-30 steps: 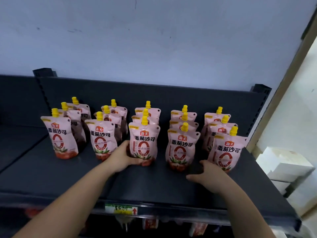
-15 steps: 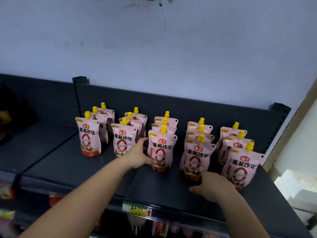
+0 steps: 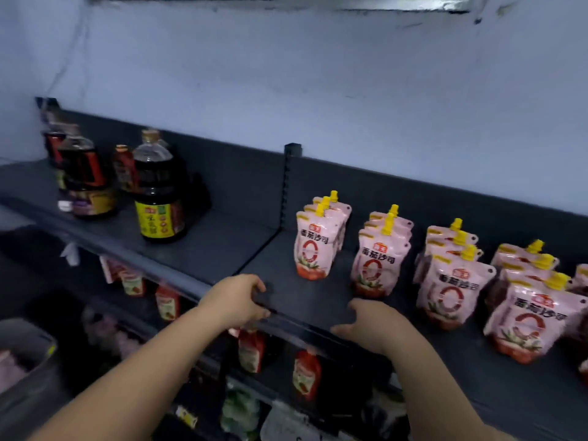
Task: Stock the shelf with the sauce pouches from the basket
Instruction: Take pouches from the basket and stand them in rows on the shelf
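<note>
Your left hand (image 3: pixel 237 300) is at the near edge of the shelf (image 3: pixel 222 246). Its fingers curl loosely and hold nothing. Your right hand (image 3: pixel 370 323) hovers low over the shelf, just near of the second row of pouches. Its fingers are spread and it holds nothing too.

The sauce pouches (image 3: pixel 378 259) stand upright on the right part of the shelf. They are pink with yellow caps. They stand in rows that run from near to far, and you can see about four rows and a bit of another one at the far right. The left row (image 3: pixel 313 246) stands just right of the black divider post (image 3: pixel 288 186).

The basket (image 3: pixel 27 354) is low on the left, grey and blurry. Something pink seems to be in it, but you cannot tell for sure that it is more pouches.

It looks like you are between pouches now. The rows look tidy and both hands are free.

Next, you likely need to reach down and left to the basket. Take one pouch by its sides, bring it up, and stand it at the near end of a row. Set it down flat so it does not tip. Mind the front pouches, since they are soft and a bump could knock them over.

The dark bottles (image 3: pixel 159 198) on the far left are not part of this job.
</note>
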